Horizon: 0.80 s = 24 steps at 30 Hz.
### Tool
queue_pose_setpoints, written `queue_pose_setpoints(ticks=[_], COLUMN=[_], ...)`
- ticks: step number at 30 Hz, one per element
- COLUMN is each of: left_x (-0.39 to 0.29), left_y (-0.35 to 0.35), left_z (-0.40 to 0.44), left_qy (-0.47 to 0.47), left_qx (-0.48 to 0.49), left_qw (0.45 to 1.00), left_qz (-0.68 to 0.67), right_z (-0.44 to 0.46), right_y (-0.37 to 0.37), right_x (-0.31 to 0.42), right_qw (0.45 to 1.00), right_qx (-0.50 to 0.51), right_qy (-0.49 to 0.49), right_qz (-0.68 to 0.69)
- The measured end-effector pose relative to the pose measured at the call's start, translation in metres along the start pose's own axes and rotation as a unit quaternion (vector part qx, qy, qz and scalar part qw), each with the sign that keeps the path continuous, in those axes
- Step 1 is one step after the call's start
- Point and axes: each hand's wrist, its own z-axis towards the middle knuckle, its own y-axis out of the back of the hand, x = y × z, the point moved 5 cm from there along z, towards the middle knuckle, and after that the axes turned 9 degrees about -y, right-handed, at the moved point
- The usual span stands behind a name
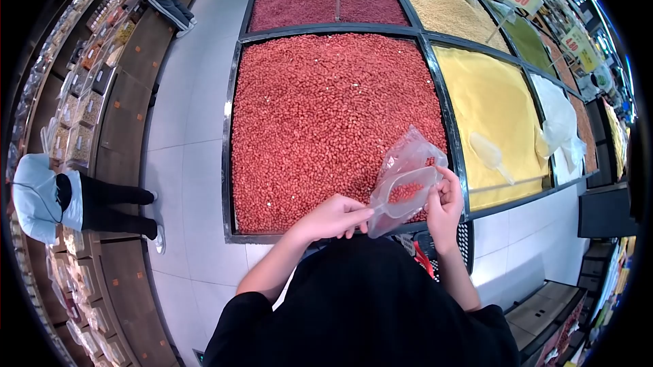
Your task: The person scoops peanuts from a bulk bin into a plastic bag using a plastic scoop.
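Note:
My left hand (335,217) is closed around the handle end of a translucent plastic scoop (389,208). Some red-skinned peanuts (406,192) lie in the scoop, which is tilted at the mouth of a clear plastic bag (409,148). With fingers pinched, my right hand (445,202) grips the bag's edge on the right side. A few peanuts show through the bag's film near that hand. Both hands are over the near right corner of a large bin of red peanuts (326,122).
A black frame (229,136) edges the bins. To the right, a yellow grain bin (486,95) holds another scoop (486,151). Dark red beans (299,3) fill the bin behind. A black basket (465,244) is near my waist. Two people (88,204) stand by the left shelves.

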Motion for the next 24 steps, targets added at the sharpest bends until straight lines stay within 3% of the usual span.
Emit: queue_pose_setpoints(ticks=[1, 4, 5, 7, 11, 14, 17, 20, 21, 24], left_x=[0.002, -0.017, -0.014, -0.018, -0.016, -0.014, 0.002, 0.035, 0.044, 0.074], left_y=[-0.008, -0.021, -0.024, -0.028, -0.023, -0.014, -0.002, 0.014, 0.019, 0.035], left_z=[0.007, 0.017, 0.021, 0.022, 0.014, -0.005, -0.026, -0.049, -0.059, -0.083], left_qy=[-0.001, -0.109, -0.109, -0.186, -0.215, -0.269, -0.269, -0.166, -0.167, -0.166], left_qx=[0.0, -0.1, -0.102, -0.158, -0.207, -0.251, -0.254, -0.202, -0.206, -0.252], left_qw=[1.0, 0.948, 0.948, 0.871, 0.85, 0.83, 0.865, 0.949, 0.948, 0.953], left_qz=[-0.001, 0.282, 0.282, 0.426, 0.435, 0.42, 0.339, 0.175, 0.178, -0.04], right_z=[-0.001, -0.004, -0.004, -0.006, -0.007, -0.009, -0.009, -0.007, -0.006, -0.003], right_y=[0.0, 0.0, 0.001, 0.001, 0.005, 0.003, 0.002, 0.003, 0.004, 0.007], right_x=[0.0, 0.003, 0.004, 0.004, 0.002, 0.003, 0.002, 0.0, -0.001, -0.007], right_qw=[1.0, 1.0, 1.0, 1.0, 1.0, 1.0, 1.0, 1.0, 1.0, 1.0], right_qx=[0.0, 0.002, 0.001, 0.001, -0.004, 0.0, 0.004, 0.0, -0.005, -0.003], right_qy=[0.0, 0.003, 0.001, 0.001, -0.002, -0.005, -0.008, -0.01, -0.014, -0.012], right_qz=[-0.001, -0.007, -0.005, -0.003, -0.009, -0.005, 0.005, 0.014, 0.012, 0.021])
